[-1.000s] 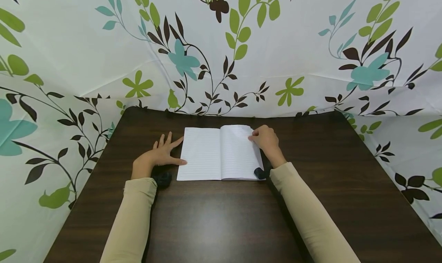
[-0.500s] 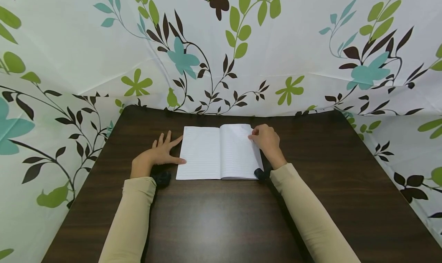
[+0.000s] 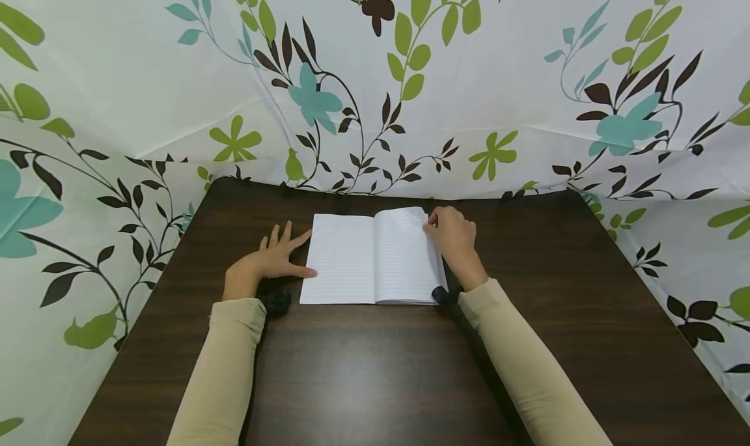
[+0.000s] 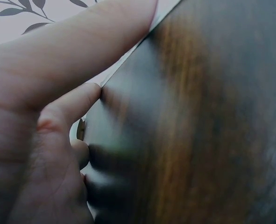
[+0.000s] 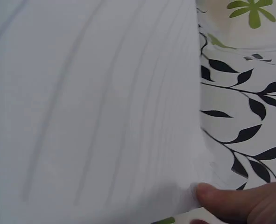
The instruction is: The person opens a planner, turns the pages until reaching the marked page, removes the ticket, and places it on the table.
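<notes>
Item: one notebook (image 3: 343,259), ruled and unwritten as far as you can see, lying opened on the dark wood-grain bench (image 3: 351,374), toward the far edge, spine running away from you.

Item: your left hand (image 3: 265,264), fingers spread, thumb and forefinger touching the notebook's left edge.

Item: your right hand (image 3: 456,237), thumb and fingers pinching the outer edge of the right-hand page (image 3: 403,257) near its far corner; the page bows in the right wrist view. How many sheets lie in the pinch you cannot tell.

Item: dark device (image 3: 442,295) at your right wrist, overlapping the page's near corner in the head view; contact uncertain.

Handling notes: feel for a single sheet between thumb and finger before you lift. Pinch lightly, since thin paper should crease easily. Lead the corner up in a loose curve, not a sharp pull. Let the left hand steady its edge without dragging the notebook. Mind that device, which could snag the paper.
</notes>
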Demonstrator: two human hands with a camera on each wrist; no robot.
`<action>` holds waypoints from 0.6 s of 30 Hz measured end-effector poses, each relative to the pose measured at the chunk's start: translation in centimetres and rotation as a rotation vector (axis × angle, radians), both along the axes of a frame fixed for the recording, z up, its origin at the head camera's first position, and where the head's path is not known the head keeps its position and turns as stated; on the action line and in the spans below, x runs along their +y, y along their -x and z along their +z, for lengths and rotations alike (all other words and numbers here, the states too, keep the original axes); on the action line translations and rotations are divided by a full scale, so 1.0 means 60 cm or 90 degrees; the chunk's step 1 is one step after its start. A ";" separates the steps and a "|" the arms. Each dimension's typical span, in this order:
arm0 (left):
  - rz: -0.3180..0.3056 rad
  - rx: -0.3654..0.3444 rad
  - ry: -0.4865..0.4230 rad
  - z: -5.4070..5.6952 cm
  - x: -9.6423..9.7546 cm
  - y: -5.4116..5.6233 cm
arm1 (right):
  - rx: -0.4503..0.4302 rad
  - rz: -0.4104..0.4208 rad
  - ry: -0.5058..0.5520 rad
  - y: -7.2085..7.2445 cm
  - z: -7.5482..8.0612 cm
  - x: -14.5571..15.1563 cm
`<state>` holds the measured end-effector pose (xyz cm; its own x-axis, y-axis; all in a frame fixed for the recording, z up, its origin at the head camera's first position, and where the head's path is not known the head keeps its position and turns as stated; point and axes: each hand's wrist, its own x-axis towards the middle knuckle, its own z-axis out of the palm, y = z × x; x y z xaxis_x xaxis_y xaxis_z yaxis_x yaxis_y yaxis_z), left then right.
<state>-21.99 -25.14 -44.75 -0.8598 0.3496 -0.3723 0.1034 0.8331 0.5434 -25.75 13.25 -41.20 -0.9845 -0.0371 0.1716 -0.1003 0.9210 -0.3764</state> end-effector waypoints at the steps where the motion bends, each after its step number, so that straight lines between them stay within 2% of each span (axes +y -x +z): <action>1: 0.000 0.000 0.001 -0.001 0.000 0.001 | -0.010 0.004 -0.001 0.000 0.002 0.000; 5: 0.000 -0.002 0.003 -0.001 0.000 0.000 | -0.061 0.033 0.026 0.006 0.006 0.004; 9: 0.001 -0.004 0.007 0.001 0.001 0.001 | -0.104 0.081 0.083 0.015 0.005 0.008; 15: 0.003 -0.005 0.009 0.005 0.002 0.001 | -0.123 0.137 0.175 0.022 0.007 0.008; 18: 0.004 -0.006 0.015 -0.001 0.001 0.002 | -0.125 0.151 0.203 0.022 0.012 0.002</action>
